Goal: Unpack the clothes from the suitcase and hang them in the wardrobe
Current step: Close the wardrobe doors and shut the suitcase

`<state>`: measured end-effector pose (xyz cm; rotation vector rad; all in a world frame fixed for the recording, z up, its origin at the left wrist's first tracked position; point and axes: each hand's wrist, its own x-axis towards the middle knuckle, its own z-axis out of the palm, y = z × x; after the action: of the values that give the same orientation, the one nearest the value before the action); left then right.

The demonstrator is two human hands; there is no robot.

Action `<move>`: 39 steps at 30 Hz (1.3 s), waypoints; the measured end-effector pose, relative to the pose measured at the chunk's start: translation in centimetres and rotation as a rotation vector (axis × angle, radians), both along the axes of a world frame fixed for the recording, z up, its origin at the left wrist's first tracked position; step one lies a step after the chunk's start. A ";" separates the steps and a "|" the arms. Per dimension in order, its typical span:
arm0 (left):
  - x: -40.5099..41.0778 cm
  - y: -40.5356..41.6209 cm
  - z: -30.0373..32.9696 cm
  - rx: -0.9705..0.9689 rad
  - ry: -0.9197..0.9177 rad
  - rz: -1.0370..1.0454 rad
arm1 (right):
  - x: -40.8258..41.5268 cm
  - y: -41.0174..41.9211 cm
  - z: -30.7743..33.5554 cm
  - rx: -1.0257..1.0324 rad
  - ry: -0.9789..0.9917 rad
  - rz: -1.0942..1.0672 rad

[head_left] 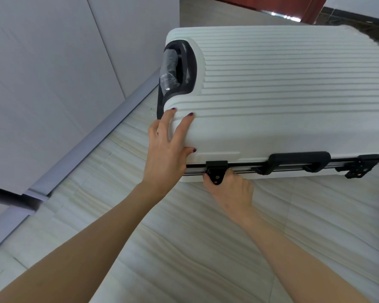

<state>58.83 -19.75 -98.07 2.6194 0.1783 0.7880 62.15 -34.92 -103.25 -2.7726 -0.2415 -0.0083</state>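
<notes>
The task has barely begun: the white ribbed hard-shell suitcase (282, 88) lies flat and closed on the pale tiled floor (184, 248), no clothes visible. The left hand (166, 147) spreads its grip on the lid corner; the right hand (230, 191) pinches the black latch (216, 172) on the near edge.

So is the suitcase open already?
No, the white suitcase lies shut on the floor, its two shells together, while the right hand holds the black latch and the left hand rests on its corner.

Pale streaked tile floor (184, 248); white wall panels (53, 73) left; grey baseboard (92, 136).
</notes>
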 end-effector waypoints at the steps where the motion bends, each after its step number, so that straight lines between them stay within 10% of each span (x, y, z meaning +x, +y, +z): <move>1: -0.1 -0.1 -0.1 0.008 0.003 0.006 | -0.2 -0.1 0.0 -0.007 0.006 0.007; 13: -0.9 0.2 0.4 -0.204 0.046 -0.066 | 0.2 -0.8 2.5 -0.341 -0.010 0.222; 20: -2.8 1.9 -3.1 -1.455 0.275 0.469 | 2.3 1.2 8.3 -0.044 -0.834 0.512; 25: -3.4 0.9 -5.1 -2.073 0.381 0.258 | 3.8 5.2 11.5 -0.452 -0.363 0.623; 39: -0.2 -0.6 -5.7 -2.354 0.008 0.238 | 6.0 6.3 10.3 -0.494 -0.336 0.698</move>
<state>58.65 -20.33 -103.78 0.3417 0.7655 0.1309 68.18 -28.57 -92.98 -2.9676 -1.4521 -0.2706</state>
